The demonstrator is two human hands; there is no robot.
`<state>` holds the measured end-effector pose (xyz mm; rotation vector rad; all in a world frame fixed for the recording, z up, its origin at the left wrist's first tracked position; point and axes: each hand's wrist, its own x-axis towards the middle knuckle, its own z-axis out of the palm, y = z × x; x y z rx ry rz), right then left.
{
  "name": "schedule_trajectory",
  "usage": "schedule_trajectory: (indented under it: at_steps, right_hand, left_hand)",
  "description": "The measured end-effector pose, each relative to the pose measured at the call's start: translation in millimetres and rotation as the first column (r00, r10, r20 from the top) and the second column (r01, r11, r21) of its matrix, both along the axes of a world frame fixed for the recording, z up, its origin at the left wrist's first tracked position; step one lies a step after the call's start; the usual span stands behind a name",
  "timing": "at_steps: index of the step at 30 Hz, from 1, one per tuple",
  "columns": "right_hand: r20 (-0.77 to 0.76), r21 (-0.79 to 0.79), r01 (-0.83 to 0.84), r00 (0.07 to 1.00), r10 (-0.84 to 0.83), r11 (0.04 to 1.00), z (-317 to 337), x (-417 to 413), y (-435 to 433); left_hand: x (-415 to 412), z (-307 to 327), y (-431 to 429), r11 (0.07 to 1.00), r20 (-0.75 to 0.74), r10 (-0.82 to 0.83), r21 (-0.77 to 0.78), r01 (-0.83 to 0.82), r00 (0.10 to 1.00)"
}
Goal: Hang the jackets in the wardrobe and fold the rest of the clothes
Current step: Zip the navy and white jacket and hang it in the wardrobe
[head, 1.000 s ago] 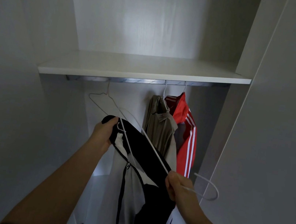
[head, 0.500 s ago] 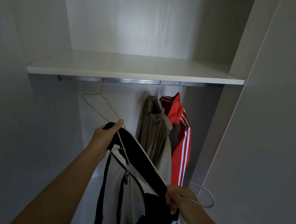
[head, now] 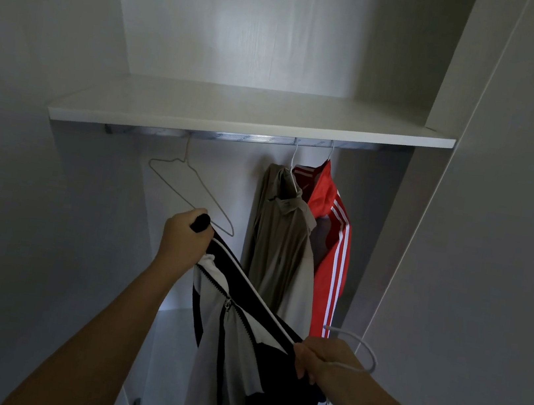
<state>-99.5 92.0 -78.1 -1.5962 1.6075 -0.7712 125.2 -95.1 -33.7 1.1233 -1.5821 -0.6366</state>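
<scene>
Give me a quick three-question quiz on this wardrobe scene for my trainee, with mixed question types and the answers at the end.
1. How many jackets already hang on the rail?
2. True or false: the empty wire hanger hangs left of the beige jacket.
3. The left hand grips the black and white jacket. What does the right hand grip? A: the white hanger. B: nothing.
Key: 1 two; 2 true; 3 A.

White wardrobe [head: 250, 26] — 1 shelf [head: 237, 111] above a metal rail [head: 234, 135], dimly lit.
</scene>
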Motion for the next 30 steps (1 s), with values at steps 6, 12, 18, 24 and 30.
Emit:
schedule_trajectory:
  at_steps: [6,12,18,24,30]
  right_hand:
    - [0.028,-0.123,0.039,0.999,-0.036,0.992,15,7,6]
    - [0.091,-0.285,0.030,0.996,-0.004,0.958,19,4,4]
    - [0.042,-0.293,-0.024,0.998,0.038,0.956,24,-11,-2]
    - [-0.231,-0.124,-0.170,0.963,0.138,0.978,30,-20,-9]
    - [-0.319,0.043,-0.187,0.928,0.191,0.981,35,-19,-38]
  left_hand:
    - [9,10,-4,0.963,-0.271,0.000,0.260,0.073,0.963]
    - [35,31,-25,0.756,-0.323,-0.160,0.568,0.326,0.933]
    - [44,38,-24,0.803,0.538,-0.562,0.538,0.257,0.629]
    - [42,34,-24,0.874,0.320,-0.358,0.444,0.195,0.877]
    - [20,37,-9,0.958,0.315,-0.211,0.257,0.131,0.926]
